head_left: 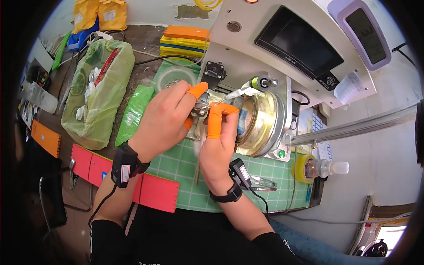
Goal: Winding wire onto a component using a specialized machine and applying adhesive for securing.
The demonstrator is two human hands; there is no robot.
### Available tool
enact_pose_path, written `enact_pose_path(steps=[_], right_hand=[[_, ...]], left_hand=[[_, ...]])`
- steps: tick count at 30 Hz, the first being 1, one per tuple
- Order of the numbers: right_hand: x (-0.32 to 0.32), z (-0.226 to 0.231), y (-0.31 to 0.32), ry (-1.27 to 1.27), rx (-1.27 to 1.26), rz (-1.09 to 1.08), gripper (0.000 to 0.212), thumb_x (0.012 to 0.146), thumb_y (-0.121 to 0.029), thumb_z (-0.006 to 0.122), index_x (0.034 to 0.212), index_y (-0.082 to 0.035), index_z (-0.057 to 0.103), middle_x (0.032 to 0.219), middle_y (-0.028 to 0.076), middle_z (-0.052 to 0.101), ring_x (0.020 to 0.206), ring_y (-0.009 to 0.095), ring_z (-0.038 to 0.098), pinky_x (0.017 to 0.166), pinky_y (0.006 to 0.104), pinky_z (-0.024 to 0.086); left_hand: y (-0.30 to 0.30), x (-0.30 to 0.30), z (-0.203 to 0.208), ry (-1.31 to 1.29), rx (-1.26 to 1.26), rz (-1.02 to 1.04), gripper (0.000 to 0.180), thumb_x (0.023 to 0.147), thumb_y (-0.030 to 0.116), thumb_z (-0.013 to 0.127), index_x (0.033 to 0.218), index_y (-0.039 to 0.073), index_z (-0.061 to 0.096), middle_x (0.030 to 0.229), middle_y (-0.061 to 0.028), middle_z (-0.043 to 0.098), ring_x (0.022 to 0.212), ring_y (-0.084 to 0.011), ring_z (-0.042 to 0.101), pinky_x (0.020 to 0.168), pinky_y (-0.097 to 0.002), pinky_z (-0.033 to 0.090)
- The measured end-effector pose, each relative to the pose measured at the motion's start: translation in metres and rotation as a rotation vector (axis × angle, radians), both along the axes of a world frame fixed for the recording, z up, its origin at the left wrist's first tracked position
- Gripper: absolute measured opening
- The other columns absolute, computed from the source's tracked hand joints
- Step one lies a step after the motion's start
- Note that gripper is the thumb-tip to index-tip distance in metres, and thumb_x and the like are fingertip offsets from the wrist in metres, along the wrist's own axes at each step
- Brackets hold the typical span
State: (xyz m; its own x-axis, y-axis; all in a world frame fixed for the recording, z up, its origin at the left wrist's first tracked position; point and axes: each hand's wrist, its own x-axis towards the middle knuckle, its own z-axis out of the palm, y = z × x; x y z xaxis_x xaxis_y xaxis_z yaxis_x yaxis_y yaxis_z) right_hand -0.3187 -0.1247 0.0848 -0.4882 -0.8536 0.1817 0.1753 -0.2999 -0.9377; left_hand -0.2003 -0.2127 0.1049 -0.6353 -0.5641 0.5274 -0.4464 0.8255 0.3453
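Orange finger covers are on some fingers of both my hands. My left hand point(161, 118) is curled at the small metal fixture point(202, 108) on the front of a bench machine point(234, 48), its fingers bent around the left side. My right hand point(217, 152) comes up from below with its index finger crooked and its fingers closed at the fixture's right side. Whatever lies between the fingertips is too small or hidden to make out. Just right of my right hand is a shiny gold-coloured round wheel point(265, 123). A white-tipped piece point(240, 93) sits above it.
A green gridded mat point(176, 168) covers the bench, with tweezers point(263, 183) on it. A clear round dish point(176, 76), a green packet point(136, 112) and a lined yellow-green bin point(97, 92) stand left. Pink strips point(157, 193) line the front edge; a tape roll point(302, 168) is right.
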Motion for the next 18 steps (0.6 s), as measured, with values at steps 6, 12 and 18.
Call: enact_pose_path(steps=[6, 12, 18], right_hand=[[-0.001, -0.006, -0.001, 0.103, -0.088, 0.005, 0.015, 0.115, -0.009, 0.048, 0.129, -0.004, 0.05, 0.119, 0.006, 0.055, 0.108, 0.013, 0.052, 0.1, 0.0295, 0.043], [-0.004, -0.008, -0.005, 0.043, -0.137, 0.031, 0.015, 0.115, -0.008, 0.048, 0.129, -0.004, 0.049, 0.117, 0.005, 0.053, 0.106, 0.013, 0.052, 0.098, 0.0292, 0.044], [0.001, -0.003, -0.006, 0.024, -0.149, 0.025, 0.015, 0.115, -0.009, 0.048, 0.129, -0.005, 0.048, 0.115, 0.005, 0.053, 0.104, 0.012, 0.051, 0.097, 0.0289, 0.044]], left_hand=[[-0.009, 0.007, -0.002, -0.069, -0.203, -0.001, 0.072, 0.072, -0.002, 0.074, 0.143, 0.002, 0.062, 0.11, -0.0148, 0.055, 0.097, -0.0368, 0.058, 0.083, -0.0463, 0.05], [-0.005, 0.002, 0.012, 0.158, -0.233, -0.072, 0.054, 0.07, 0.008, 0.085, 0.122, 0.003, 0.071, 0.112, -0.0098, 0.064, 0.107, -0.0308, 0.064, 0.092, -0.0447, 0.056], [-0.009, 0.01, -0.008, 0.319, -0.332, -0.219, 0.038, 0.069, 0.011, 0.092, 0.102, 0.003, 0.076, 0.094, -0.0085, 0.068, 0.09, -0.0314, 0.069, 0.093, -0.0507, 0.06]])
